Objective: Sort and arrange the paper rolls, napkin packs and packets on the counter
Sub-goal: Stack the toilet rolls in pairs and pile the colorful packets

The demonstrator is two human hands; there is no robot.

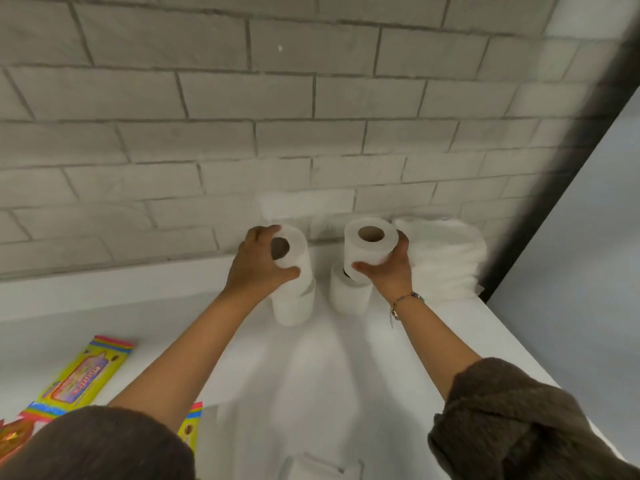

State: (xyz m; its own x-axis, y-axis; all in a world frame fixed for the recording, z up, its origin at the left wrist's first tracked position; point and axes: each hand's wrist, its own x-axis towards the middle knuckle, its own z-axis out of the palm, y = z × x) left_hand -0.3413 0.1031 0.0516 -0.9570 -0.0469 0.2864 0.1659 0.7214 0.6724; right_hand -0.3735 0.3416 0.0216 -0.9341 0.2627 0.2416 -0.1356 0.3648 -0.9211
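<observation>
My left hand (258, 268) grips a white paper roll (294, 251), tilted, on top of another upright roll (294, 306) on the white counter (346, 375). My right hand (388, 268) grips a second white roll (370, 244), core hole up, just above a roll (348, 296) standing on the counter. A stack of white napkin packs (446, 258) lies against the wall to the right of the rolls. Yellow packets (83, 372) lie at the counter's left front.
A grey brick wall (277, 133) backs the counter. A dark post (554, 188) and a pale panel close off the right end. More white packs stand against the wall behind the rolls (298, 209), and another white pack (322, 467) lies at the front edge.
</observation>
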